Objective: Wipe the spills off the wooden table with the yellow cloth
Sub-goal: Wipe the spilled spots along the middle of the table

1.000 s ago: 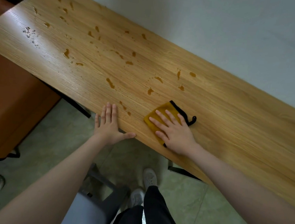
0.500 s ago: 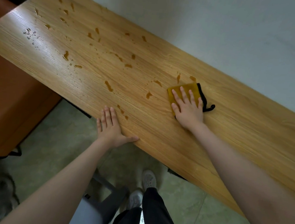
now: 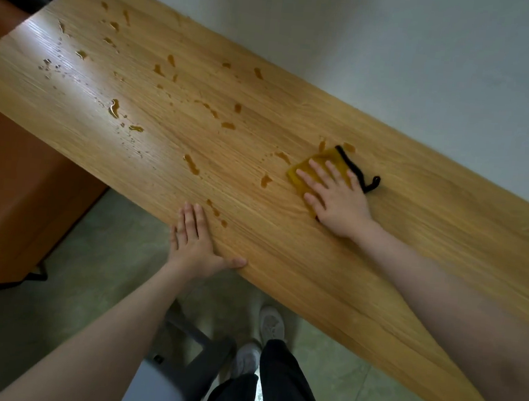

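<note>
Amber spills [image 3: 115, 109] dot the left and middle of the wooden table [image 3: 414, 232]. Left hand [image 3: 194, 242] lies flat at the near edge, fingers straight and together, thumb spread. Right hand [image 3: 337, 195], fingers straight and splayed, presses the yellow cloth [image 3: 300, 174], its black loop [image 3: 360, 172] trailing right.
</note>
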